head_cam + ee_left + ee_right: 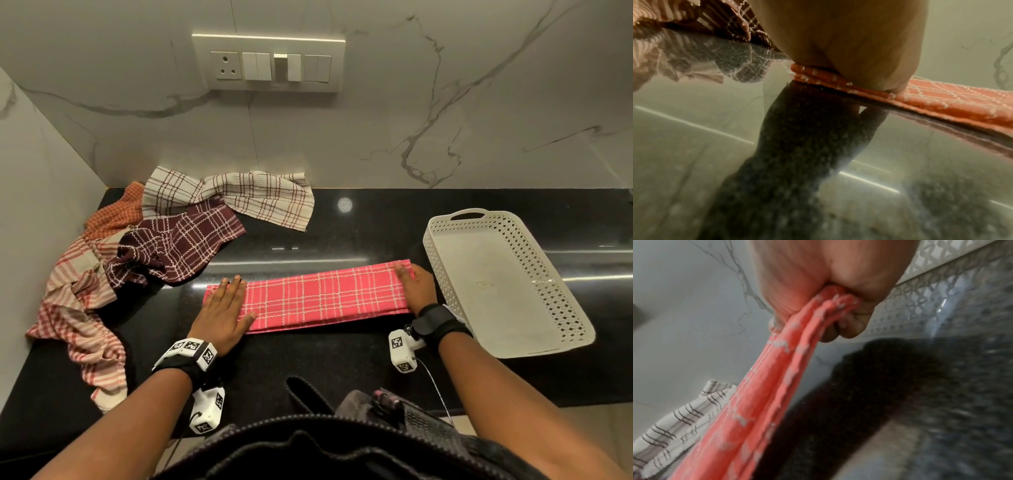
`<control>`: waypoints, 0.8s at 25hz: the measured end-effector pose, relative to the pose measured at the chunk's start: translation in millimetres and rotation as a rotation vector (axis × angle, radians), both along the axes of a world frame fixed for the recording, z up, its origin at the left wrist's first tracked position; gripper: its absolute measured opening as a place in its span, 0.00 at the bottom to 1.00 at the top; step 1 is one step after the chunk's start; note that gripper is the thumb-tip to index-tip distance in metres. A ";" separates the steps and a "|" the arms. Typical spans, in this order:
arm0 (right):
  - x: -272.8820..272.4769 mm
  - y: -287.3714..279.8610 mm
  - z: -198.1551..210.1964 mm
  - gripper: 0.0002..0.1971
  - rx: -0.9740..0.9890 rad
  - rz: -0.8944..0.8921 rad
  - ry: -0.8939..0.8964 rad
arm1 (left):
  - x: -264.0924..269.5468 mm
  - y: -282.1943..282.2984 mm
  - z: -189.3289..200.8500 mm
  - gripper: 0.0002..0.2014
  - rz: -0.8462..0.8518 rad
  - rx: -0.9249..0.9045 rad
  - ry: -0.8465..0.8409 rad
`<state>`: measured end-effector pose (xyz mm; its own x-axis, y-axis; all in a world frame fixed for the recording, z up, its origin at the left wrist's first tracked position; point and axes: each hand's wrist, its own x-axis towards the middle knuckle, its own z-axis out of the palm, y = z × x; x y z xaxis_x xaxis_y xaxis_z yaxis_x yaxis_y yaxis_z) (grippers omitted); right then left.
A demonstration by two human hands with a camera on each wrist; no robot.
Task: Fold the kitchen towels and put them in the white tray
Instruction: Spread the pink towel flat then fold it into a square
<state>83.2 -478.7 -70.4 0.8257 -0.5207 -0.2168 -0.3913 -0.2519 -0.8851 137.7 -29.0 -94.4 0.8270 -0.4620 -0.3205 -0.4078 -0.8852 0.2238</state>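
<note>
A pink plaid towel (318, 298) lies folded into a long strip on the black counter (325, 356), running left to right. My left hand (224, 308) lies flat on its left end, fingers straight, pressing it down; in the left wrist view the palm (849, 40) sits on the layered towel edge (951, 100). My right hand (412, 289) holds the right end. In the right wrist view its fingers (846, 331) curl under the bunched pink layers (748, 402) and pinch them. The empty white perforated tray (486, 274) stands just right of that hand.
A heap of unfolded towels fills the counter's left back corner: maroon plaid (181, 246), cream plaid (239, 195), orange (116, 212) and red striped (82, 308). Marble walls close off the back and left. A switch panel (269, 63) sits on the back wall.
</note>
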 end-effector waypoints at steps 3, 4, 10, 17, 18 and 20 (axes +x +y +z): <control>-9.7 -5.6 -11.3 0.16 -0.081 0.017 0.104 | 2.5 -3.4 6.3 0.48 0.020 0.025 0.052; -12.9 -7.8 -13.0 0.13 -0.095 0.031 0.145 | 3.4 -8.4 12.2 0.46 0.046 0.023 0.066; -23.1 -4.2 -5.2 0.13 -0.063 0.148 0.183 | -5.8 -123.0 55.7 0.37 -0.145 -0.107 -0.012; -35.3 1.4 -1.1 0.14 -0.116 0.097 0.152 | -40.3 -267.4 47.6 0.34 -0.355 -0.107 0.081; -37.9 2.7 1.2 0.14 -0.117 0.099 0.148 | -41.5 -275.8 43.1 0.33 -0.335 -0.112 0.098; -42.2 2.2 1.9 0.14 -0.099 0.116 0.150 | -42.0 -282.0 29.7 0.33 -0.299 -0.104 0.124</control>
